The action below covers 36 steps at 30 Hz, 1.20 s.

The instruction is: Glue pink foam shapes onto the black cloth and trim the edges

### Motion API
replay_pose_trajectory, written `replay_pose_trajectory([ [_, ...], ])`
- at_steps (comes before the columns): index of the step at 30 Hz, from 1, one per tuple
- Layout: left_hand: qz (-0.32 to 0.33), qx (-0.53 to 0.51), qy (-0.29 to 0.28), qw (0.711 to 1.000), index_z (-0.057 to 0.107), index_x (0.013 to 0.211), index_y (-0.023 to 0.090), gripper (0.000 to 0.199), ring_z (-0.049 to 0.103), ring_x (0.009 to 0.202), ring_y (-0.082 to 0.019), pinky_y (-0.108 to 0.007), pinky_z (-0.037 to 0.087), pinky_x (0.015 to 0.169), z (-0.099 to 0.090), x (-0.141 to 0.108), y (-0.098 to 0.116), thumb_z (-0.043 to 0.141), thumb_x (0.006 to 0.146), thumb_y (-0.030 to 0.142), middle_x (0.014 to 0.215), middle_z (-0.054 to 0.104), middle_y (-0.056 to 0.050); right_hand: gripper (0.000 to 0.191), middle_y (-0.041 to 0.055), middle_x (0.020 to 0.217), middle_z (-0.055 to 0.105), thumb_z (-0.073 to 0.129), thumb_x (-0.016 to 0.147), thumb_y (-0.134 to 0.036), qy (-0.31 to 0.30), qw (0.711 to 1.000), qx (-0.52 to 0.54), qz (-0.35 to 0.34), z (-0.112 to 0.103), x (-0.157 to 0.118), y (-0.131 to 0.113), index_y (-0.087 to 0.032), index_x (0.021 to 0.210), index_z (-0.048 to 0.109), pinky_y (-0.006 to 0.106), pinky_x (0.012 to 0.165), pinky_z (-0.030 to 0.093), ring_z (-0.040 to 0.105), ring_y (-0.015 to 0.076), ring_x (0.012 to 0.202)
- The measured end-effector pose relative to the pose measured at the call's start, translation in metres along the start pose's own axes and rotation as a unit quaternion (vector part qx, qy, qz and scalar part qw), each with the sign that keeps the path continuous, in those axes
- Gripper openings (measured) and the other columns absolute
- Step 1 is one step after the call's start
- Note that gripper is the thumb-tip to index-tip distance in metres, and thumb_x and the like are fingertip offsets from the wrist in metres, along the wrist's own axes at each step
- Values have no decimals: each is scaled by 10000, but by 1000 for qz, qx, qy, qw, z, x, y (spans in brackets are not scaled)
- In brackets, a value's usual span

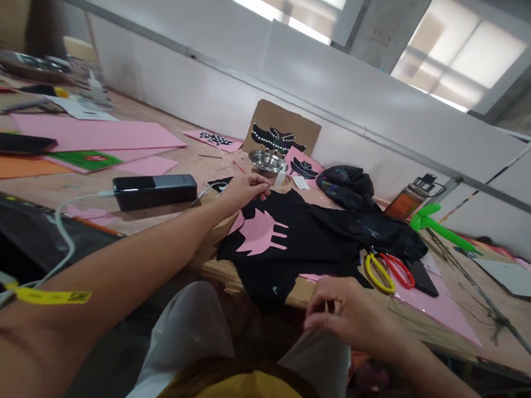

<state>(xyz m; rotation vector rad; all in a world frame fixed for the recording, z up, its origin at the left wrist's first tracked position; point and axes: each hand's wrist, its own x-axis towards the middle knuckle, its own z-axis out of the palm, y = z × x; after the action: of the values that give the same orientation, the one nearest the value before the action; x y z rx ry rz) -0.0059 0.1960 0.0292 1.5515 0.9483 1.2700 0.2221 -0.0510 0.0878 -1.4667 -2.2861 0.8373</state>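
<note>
My left hand [249,189] is stretched out over the far left edge of a black cloth [318,228]. Its fingers are curled together, and whatever they may hold is too small to make out. A spiky pink cut-out [262,233] lies flat on the cloth below that hand. Closer to me, my right hand [342,308] hovers at the table's front edge above my knee, thumb and fingers closed in a pinch. No held thing can be told there either. Scissors [380,272] with one yellow and one red handle lie beyond my right hand.
A metal bowl [267,161] and a small white bottle [281,177] stand behind the cloth. Beaded black shapes on a cardboard piece [309,132] lean at the wall. A black power bank [154,192] with a white cable sits left; an amber bottle [407,199] and green balloon [448,230] right.
</note>
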Motion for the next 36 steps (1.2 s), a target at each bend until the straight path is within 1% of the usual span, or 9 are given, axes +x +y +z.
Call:
replay_pose_trajectory([
  [4,-4,14,5,1000,649,916,133,192,624,638,-113,-275,532,616,0,-1,0,636,901,325,801,681,-12,329,73,1119,701,506,947,-445,110,991,-8,-80,-6,36,-1,-214,1103,681,314,935,469,633,186,1048],
  [7,5,14,19,1000,656,894,143,147,620,619,-110,-267,528,625,-1,0,0,640,886,289,775,686,-9,571,142,1468,494,381,978,-511,150,982,-43,-110,-3,80,1,-139,1395,501,389,1157,288,403,225,1393],
  [11,30,10,62,998,678,802,177,46,606,554,-107,-240,492,600,-5,2,2,637,800,197,670,694,-4,753,175,1627,156,289,981,-559,114,986,-100,-76,12,148,5,-67,1545,216,468,1208,135,72,238,1518],
  [13,42,8,83,996,678,786,184,58,605,554,-112,-244,492,602,-7,4,4,621,783,192,662,691,-2,804,164,1640,38,286,970,-591,98,984,-136,-57,22,176,8,-68,1562,134,496,1208,76,-9,244,1520],
  [16,56,4,101,993,671,778,189,66,612,568,-118,-248,499,604,-8,6,4,606,777,199,667,691,-5,793,148,1641,8,243,978,-576,71,980,-187,-7,39,200,19,-53,1561,122,492,1207,39,-35,249,1518],
  [22,77,7,115,990,673,789,189,73,614,569,-122,-243,501,580,-4,6,3,604,768,186,664,685,-6,778,142,1640,85,220,976,-569,13,974,-224,8,48,205,32,-56,1558,155,535,1196,47,3,268,1519],
  [27,113,6,167,979,673,814,181,91,615,601,-120,-239,498,603,-10,4,14,596,769,167,685,674,0,803,138,1643,64,198,963,-618,57,976,-211,8,47,207,11,-96,1569,133,527,1197,34,-11,265,1519],
  [32,140,2,250,958,639,914,187,143,580,612,-93,-220,489,624,-24,7,22,533,820,166,760,661,6,819,122,1640,93,239,953,-622,28,971,-234,-48,77,201,-3,-76,1560,174,515,1205,-9,2,262,1520],
  [36,136,8,248,959,632,865,188,127,575,588,-96,-217,479,597,-21,4,20,528,801,152,717,646,11,833,116,1637,98,280,944,-632,24,970,-239,-40,85,199,-5,-72,1555,195,507,1211,3,6,267,1519],
])
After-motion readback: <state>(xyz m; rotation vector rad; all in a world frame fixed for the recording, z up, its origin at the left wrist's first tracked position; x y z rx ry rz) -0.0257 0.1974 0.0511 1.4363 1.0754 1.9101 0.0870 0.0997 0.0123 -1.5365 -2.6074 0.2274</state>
